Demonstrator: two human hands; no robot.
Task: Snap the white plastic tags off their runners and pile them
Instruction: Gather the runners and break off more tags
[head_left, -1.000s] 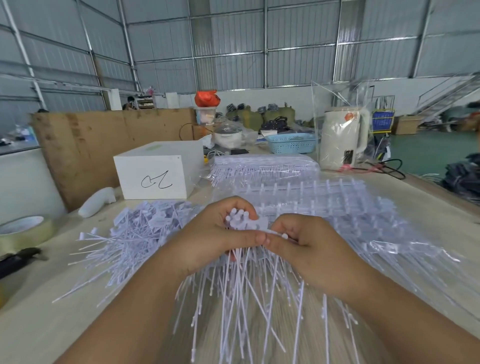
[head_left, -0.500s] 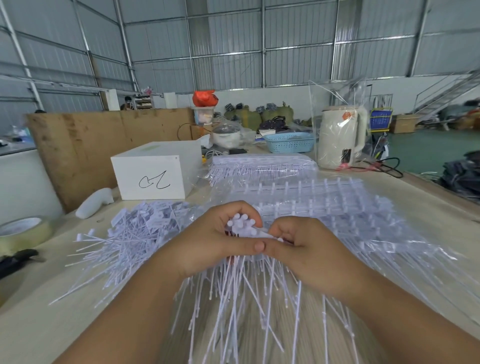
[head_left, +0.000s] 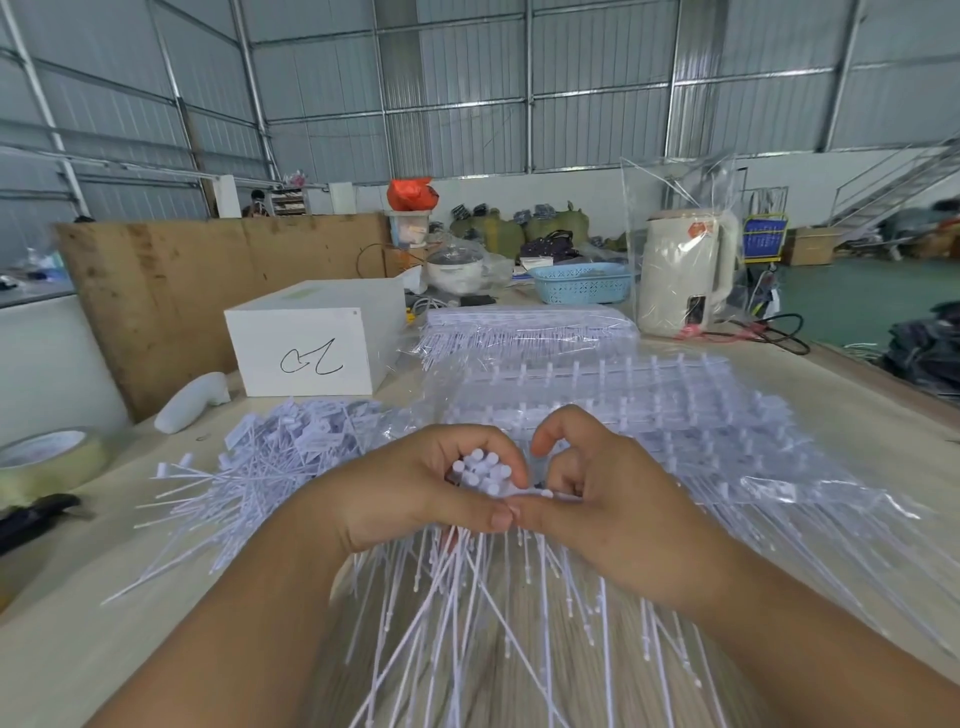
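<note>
White plastic tags (head_left: 480, 475) sit bunched in my left hand (head_left: 415, 493); my right hand (head_left: 597, 499) pinches one runner (head_left: 540, 492) (thin). Twisting carelessly could scatter the bundle.

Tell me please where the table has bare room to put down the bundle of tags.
Bare table shows at near left, between the loose tag pile and the tape roll. More lies at far right, beyond the bagged runners. The middle is crowded: the left hand and right hand hold the bundle there.
</note>
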